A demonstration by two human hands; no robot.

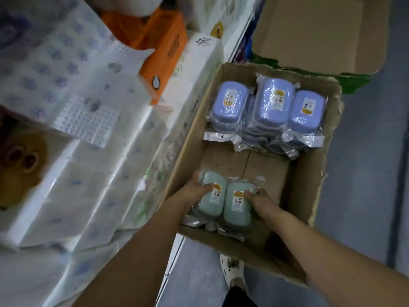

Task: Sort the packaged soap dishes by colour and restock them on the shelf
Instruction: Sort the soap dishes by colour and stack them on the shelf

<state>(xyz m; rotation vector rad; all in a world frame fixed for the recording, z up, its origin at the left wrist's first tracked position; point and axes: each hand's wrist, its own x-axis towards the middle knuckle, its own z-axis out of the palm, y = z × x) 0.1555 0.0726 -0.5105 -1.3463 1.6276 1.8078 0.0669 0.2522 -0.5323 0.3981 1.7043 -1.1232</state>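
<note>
Inside an open cardboard box (309, 185), 2 green packaged soap dishes (223, 202) lie side by side at the near end; purple soap dishes (267, 105) are stacked at the far end. The left hand (195, 191) grasps the left green dish, the right hand (257, 199) the right one. Best lifted together, pressed inward, since the plastic wrap looks slippery.
</note>
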